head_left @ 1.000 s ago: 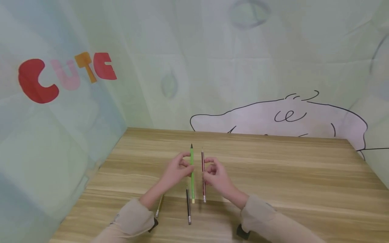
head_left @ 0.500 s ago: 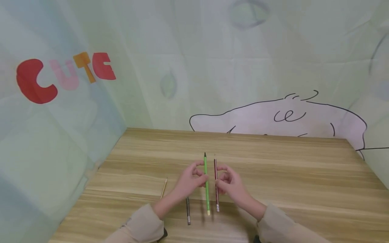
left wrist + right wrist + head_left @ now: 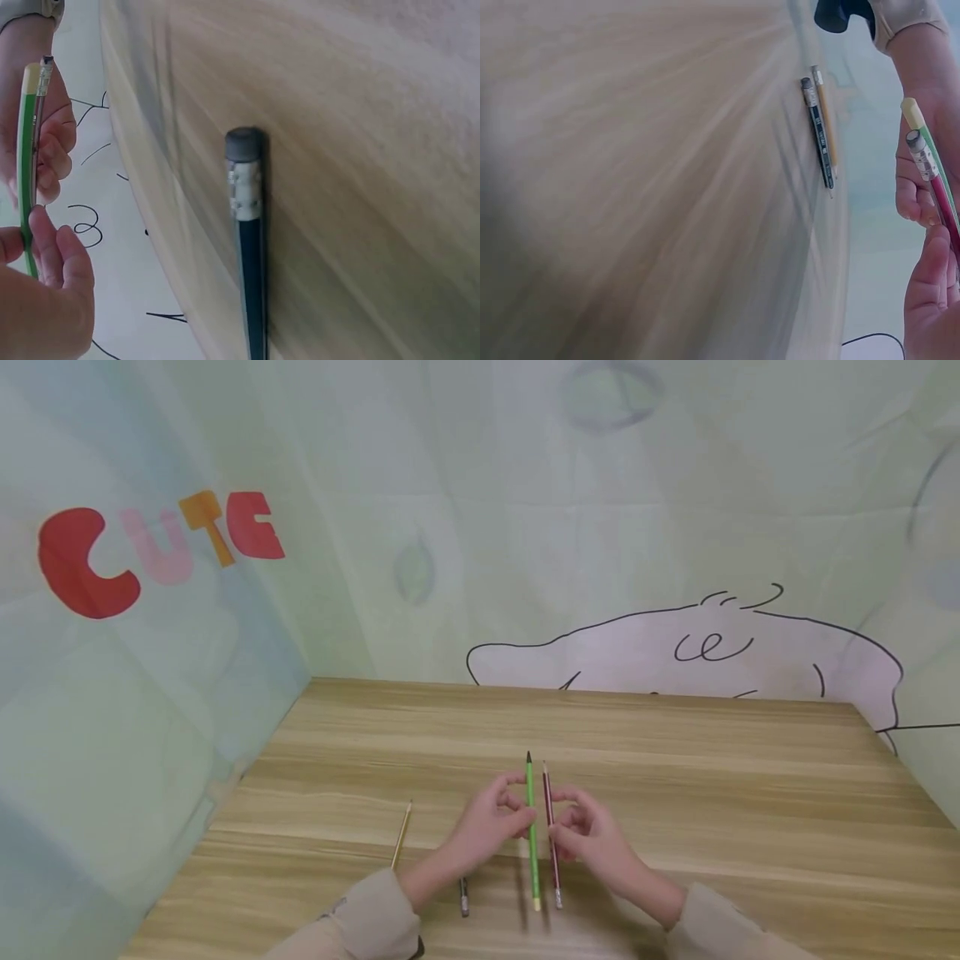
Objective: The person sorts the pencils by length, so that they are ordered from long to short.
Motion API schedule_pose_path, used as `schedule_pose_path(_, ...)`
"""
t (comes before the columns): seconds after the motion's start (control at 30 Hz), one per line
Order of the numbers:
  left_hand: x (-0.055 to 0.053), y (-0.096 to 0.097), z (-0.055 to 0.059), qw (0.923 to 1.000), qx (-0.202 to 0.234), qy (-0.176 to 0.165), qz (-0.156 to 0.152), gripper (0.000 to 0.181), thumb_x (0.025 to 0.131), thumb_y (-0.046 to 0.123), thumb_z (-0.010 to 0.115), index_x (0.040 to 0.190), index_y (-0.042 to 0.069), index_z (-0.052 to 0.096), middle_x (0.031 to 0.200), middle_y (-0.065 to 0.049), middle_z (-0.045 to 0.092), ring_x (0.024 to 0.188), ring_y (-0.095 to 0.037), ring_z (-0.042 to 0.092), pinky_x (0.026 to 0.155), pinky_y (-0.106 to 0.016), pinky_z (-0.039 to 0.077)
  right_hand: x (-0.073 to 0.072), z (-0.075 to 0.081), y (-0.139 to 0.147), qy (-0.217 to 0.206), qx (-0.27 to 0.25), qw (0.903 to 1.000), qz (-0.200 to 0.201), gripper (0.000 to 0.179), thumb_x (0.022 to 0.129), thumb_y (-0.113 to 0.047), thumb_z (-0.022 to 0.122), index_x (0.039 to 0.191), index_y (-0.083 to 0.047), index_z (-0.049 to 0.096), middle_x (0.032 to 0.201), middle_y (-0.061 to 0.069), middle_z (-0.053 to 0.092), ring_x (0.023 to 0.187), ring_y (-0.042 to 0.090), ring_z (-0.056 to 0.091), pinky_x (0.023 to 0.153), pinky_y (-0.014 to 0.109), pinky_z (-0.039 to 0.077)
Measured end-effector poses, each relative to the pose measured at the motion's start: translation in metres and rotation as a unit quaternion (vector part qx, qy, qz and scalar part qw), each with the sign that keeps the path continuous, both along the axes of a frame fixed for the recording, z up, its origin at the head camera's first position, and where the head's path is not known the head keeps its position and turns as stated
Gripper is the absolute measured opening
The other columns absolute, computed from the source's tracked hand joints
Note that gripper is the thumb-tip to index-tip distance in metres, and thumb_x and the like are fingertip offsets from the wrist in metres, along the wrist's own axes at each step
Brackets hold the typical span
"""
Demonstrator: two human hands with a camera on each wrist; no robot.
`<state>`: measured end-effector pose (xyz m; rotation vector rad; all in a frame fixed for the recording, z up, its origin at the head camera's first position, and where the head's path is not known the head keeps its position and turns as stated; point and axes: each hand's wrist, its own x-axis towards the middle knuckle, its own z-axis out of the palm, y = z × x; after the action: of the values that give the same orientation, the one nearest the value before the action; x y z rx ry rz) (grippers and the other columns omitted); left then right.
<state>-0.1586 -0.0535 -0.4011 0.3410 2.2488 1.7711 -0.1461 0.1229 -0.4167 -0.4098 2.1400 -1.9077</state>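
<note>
My left hand (image 3: 491,822) pinches a green pencil (image 3: 532,852) with a black tip and a pale yellow end. Beside it, my right hand (image 3: 596,839) pinches a dark red pencil (image 3: 555,868) that has a metal band and a grey eraser. Both pencils point away from me, nearly parallel, a narrow gap between them in the head view. Their shadows fall on the wooden table. In the right wrist view the eraser end of the red pencil (image 3: 930,161) overlaps the green pencil (image 3: 913,112).
A black pencil (image 3: 253,277) with a grey eraser lies on the table (image 3: 337,760), partly hidden behind my left forearm in the head view. To its left lies a yellow pencil (image 3: 402,833). Printed cloth walls (image 3: 360,593) border the table at the back and left.
Both hands have moved right and towards me, carrying their pencils. The gap between the green and dark red pencils has narrowed. My left forearm now covers more of the black pencil.
</note>
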Motion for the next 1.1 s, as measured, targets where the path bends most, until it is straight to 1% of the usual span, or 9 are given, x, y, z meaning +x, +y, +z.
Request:
schedule_pose_path(0.2,0.0,0.009,-0.001,0.9998,-0.002,0.001,-0.017,0.049,0.082,0.012,0.059,0.127,0.005,0.04,0.085,-0.012,0.06,0.067,-0.018,0.061,0.07,-0.038,0.053,0.002,-0.002,0.008,0.016,0.02,0.9996,0.014,0.047,0.08,-0.002,0.056,0.121,0.008,0.036,0.073,0.007,0.054,0.056,0.01,0.051,0.052,0.024,0.048)
schedule_pose_path(0.37,-0.005,0.02,-0.003,0.9998,-0.011,-0.005,-0.019,0.049,0.082,0.012,0.059,0.126,0.007,0.041,0.082,-0.009,0.059,0.067,-0.018,0.061,0.069,-0.037,0.053,0.001,-0.003,0.014,0.005,0.035,0.9994,0.003,0.048,0.08,-0.003,0.056,0.123,0.006,0.036,0.074,0.009,0.055,0.057,0.009,0.052,0.053,0.024,0.049)
schedule_pose_path(0.47,-0.011,0.025,-0.003,0.9996,-0.024,-0.005,-0.011,0.048,0.082,0.013,0.059,0.126,0.01,0.042,0.081,-0.006,0.059,0.069,-0.019,0.06,0.066,-0.036,0.052,-0.002,-0.005,0.018,0.001,0.045,0.9989,-0.016,0.047,0.08,-0.003,0.057,0.123,0.005,0.037,0.074,0.01,0.055,0.056,0.01,0.052,0.053,0.025,0.05)
schedule_pose_path(0.6,-0.02,0.031,-0.002,0.9992,-0.039,-0.003,-0.005,0.047,0.081,0.013,0.06,0.124,0.009,0.043,0.081,-0.005,0.06,0.067,-0.017,0.058,0.062,-0.033,0.051,-0.009,-0.005,0.024,0.017,0.053,0.9978,-0.034,0.046,0.08,-0.001,0.057,0.121,0.007,0.038,0.073,0.012,0.056,0.054,0.011,0.053,0.051,0.026,0.05)
schedule_pose_path(0.73,-0.03,0.037,-0.003,0.9986,-0.053,-0.004,-0.002,0.045,0.081,0.012,0.06,0.123,0.007,0.044,0.082,-0.006,0.06,0.064,-0.013,0.058,0.061,-0.031,0.051,-0.016,-0.002,0.029,0.024,0.061,0.9961,-0.059,0.045,0.079,0.001,0.057,0.119,0.008,0.039,0.071,0.011,0.056,0.053,0.011,0.052,0.049,0.028,0.049)
schedule_pose_path(0.87,-0.04,0.043,-0.004,0.9981,-0.06,-0.015,-0.001,0.043,0.081,0.01,0.06,0.122,0.007,0.045,0.084,-0.008,0.06,0.065,-0.016,0.06,0.062,-0.031,0.052,-0.023,-0.001,0.032,0.015,0.076,0.9933,-0.085,0.043,0.079,0.001,0.056,0.119,0.007,0.041,0.07,0.008,0.056,0.052,0.012,0.052,0.05,0.03,0.05)
schedule_pose_path(1.0,-0.05,0.048,-0.005,0.9963,-0.082,-0.027,0.001,0.044,0.081,0.012,0.061,0.122,0.008,0.045,0.081,-0.007,0.06,0.065,-0.019,0.061,0.061,-0.031,0.052,-0.033,-0.002,0.035,0.024,0.089,0.9914,-0.093,0.042,0.08,0.002,0.055,0.119,0.008,0.042,0.069,0.007,0.055,0.052,0.011,0.052,0.05,0.03,0.05)
schedule_pose_path(1.1,-0.056,0.052,-0.006,0.9946,-0.097,-0.037,0.002,0.044,0.08,0.014,0.062,0.121,0.009,0.046,0.079,-0.005,0.059,0.064,-0.019,0.06,0.06,-0.029,0.052,-0.041,-0.004,0.037,0.033,0.097,0.9901,-0.096,0.04,0.08,0.002,0.055,0.118,0.008,0.043,0.068,0.008,0.055,0.052,0.011,0.051,0.05,0.029,0.049)
